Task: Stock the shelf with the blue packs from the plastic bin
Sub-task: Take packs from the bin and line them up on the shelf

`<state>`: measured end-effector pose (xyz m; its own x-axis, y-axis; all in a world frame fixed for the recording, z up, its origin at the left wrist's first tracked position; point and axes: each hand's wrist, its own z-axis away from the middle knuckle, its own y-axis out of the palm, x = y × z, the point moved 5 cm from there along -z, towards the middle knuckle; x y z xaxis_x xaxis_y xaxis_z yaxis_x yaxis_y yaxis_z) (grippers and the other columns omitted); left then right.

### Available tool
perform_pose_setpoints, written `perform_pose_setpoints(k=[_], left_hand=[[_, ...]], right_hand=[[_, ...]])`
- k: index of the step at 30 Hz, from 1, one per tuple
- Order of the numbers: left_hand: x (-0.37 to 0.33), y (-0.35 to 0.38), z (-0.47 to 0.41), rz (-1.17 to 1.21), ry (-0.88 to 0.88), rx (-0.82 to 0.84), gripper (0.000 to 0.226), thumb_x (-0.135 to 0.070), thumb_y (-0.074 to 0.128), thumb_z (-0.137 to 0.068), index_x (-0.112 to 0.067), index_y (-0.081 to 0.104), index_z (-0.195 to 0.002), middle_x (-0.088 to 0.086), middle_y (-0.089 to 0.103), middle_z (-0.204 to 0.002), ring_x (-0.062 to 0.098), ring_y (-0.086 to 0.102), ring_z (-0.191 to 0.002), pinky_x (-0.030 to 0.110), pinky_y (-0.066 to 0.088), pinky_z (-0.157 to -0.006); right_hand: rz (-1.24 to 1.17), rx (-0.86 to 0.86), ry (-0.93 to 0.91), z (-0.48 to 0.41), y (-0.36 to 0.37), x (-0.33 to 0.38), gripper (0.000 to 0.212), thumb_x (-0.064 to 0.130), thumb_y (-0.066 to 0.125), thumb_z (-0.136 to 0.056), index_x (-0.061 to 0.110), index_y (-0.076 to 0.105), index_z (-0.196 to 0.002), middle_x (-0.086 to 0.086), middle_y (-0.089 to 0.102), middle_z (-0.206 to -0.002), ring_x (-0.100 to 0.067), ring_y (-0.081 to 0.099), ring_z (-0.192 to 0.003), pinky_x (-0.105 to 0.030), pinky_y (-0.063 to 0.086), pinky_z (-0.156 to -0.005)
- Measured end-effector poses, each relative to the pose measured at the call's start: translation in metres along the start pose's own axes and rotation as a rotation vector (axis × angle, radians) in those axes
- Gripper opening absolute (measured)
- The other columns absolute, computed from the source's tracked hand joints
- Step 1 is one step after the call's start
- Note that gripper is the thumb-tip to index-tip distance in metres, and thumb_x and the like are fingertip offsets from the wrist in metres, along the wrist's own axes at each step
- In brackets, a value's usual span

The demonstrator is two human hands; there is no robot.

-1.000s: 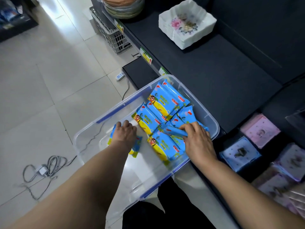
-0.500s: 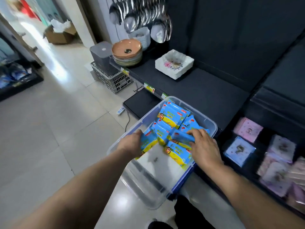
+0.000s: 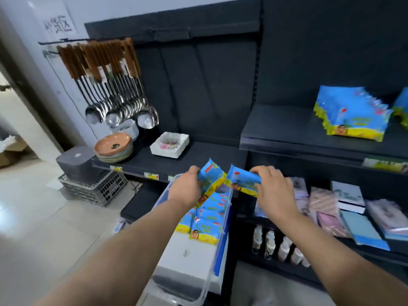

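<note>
Dark shelving [image 3: 287, 129] fills the wall in front of me, and pale floor tiles [image 3: 33, 217] are at the left. Ladles [image 3: 123, 102] hang at the left end, above a stack of plates [image 3: 113, 146] and a white dish [image 3: 170, 143]. On the upper right shelf a row of blue packs [image 3: 351, 113] already stands. My left grip [image 3: 185, 188] is curled around a first pack [image 3: 212, 177], and my right grip [image 3: 276, 191] pinches a second pack [image 3: 240, 181]; the two packs almost touch in the air. Under both grips is the plastic bin [image 3: 205, 290], with the remaining packs [image 3: 207, 219] lying at its far end
</note>
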<state>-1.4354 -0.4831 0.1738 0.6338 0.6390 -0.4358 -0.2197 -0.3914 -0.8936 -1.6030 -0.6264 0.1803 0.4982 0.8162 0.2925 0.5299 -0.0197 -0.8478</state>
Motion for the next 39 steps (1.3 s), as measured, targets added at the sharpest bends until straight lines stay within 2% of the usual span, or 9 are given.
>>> perform_pose_setpoints(k=[3,8,11,16,22,26,28,34,39], left_hand=[[-0.045,-0.016,-0.017,0.01,0.1,-0.094,0.027,-0.019,0.046,-0.095,-0.016,0.044,-0.122,0.009,0.062,-0.109,0.03,0.055,-0.102,0.036,0.04,-0.072],[-0.121,-0.033,-0.049,0.038,0.237,-0.221,0.025,-0.021,0.047,-0.095,-0.017,0.047,-0.12,0.004,0.062,-0.102,0.025,0.056,-0.096,0.033,0.038,-0.069],[-0.164,-0.03,-0.073,-0.033,0.308,-0.242,0.025,-0.019,0.047,-0.094,-0.019,0.049,-0.12,0.002,0.06,-0.101,0.024,0.052,-0.098,0.038,0.044,-0.077],[-0.228,-0.005,-0.128,-0.333,0.389,-0.205,0.026,-0.021,0.047,-0.095,-0.027,0.05,-0.12,-0.006,0.061,-0.112,0.021,0.046,-0.107,0.038,0.037,-0.093],[-0.264,0.012,-0.181,-0.298,0.279,-0.168,0.027,-0.022,0.05,-0.094,-0.028,0.052,-0.121,-0.004,0.061,-0.113,0.021,0.042,-0.113,0.041,0.035,-0.098],[-0.265,0.023,-0.204,-0.377,0.252,-0.121,0.027,-0.022,0.049,-0.095,-0.03,0.053,-0.121,-0.002,0.058,-0.114,0.022,0.04,-0.114,0.04,0.034,-0.096],[-0.267,0.025,-0.219,-0.417,0.25,-0.125,0.028,-0.022,0.05,-0.095,-0.03,0.054,-0.121,-0.001,0.056,-0.114,0.022,0.039,-0.114,0.04,0.034,-0.095],[-0.281,0.032,-0.279,-0.401,0.288,-0.127,0.029,-0.021,0.051,-0.093,-0.029,0.056,-0.121,0.002,0.052,-0.114,0.023,0.043,-0.11,0.036,0.038,-0.089],[-0.287,0.048,-0.342,-0.393,0.375,-0.045,0.026,-0.019,0.052,-0.093,-0.027,0.057,-0.118,0.001,0.054,-0.113,0.022,0.05,-0.109,0.036,0.043,-0.088]], right_hand=[[0.06,-0.107,0.03,-0.012,-0.033,-0.019,0.044,0.004,0.069,-0.075,0.026,0.057,-0.111,0.003,0.056,-0.097,-0.025,0.054,-0.091,-0.036,0.031,-0.07],[0.115,-0.258,0.078,-0.035,-0.078,-0.062,0.048,0.001,0.069,-0.074,0.029,0.056,-0.111,0.006,0.054,-0.096,-0.022,0.052,-0.091,-0.034,0.027,-0.071],[0.119,-0.295,0.089,-0.049,-0.098,-0.094,0.046,0.004,0.068,-0.077,0.031,0.055,-0.111,0.008,0.053,-0.098,-0.019,0.05,-0.094,-0.034,0.029,-0.074],[0.14,-0.388,0.051,-0.071,-0.12,-0.151,0.05,0.0,0.073,-0.067,0.032,0.057,-0.104,0.01,0.057,-0.095,-0.018,0.052,-0.092,-0.032,0.032,-0.077],[0.102,-0.217,-0.096,-0.12,-0.114,-0.185,0.044,0.006,0.072,-0.07,0.034,0.056,-0.101,0.011,0.056,-0.087,-0.016,0.057,-0.081,-0.024,0.028,-0.076],[0.106,-0.163,-0.152,-0.141,-0.101,-0.186,0.048,0.007,0.077,-0.064,0.032,0.059,-0.1,0.009,0.057,-0.082,-0.016,0.057,-0.073,-0.027,0.041,-0.076],[0.111,-0.158,-0.143,-0.155,-0.095,-0.185,0.051,0.005,0.077,-0.063,0.031,0.058,-0.102,0.008,0.056,-0.084,-0.017,0.057,-0.076,-0.029,0.043,-0.08],[0.132,-0.091,-0.129,-0.194,-0.077,-0.187,0.045,0.005,0.061,-0.081,0.029,0.05,-0.118,0.005,0.054,-0.103,-0.019,0.051,-0.099,-0.031,0.034,-0.095],[0.139,-0.083,-0.084,-0.228,-0.05,-0.19,0.042,0.006,0.062,-0.081,0.029,0.053,-0.115,0.006,0.056,-0.1,-0.019,0.054,-0.097,-0.032,0.036,-0.096]])
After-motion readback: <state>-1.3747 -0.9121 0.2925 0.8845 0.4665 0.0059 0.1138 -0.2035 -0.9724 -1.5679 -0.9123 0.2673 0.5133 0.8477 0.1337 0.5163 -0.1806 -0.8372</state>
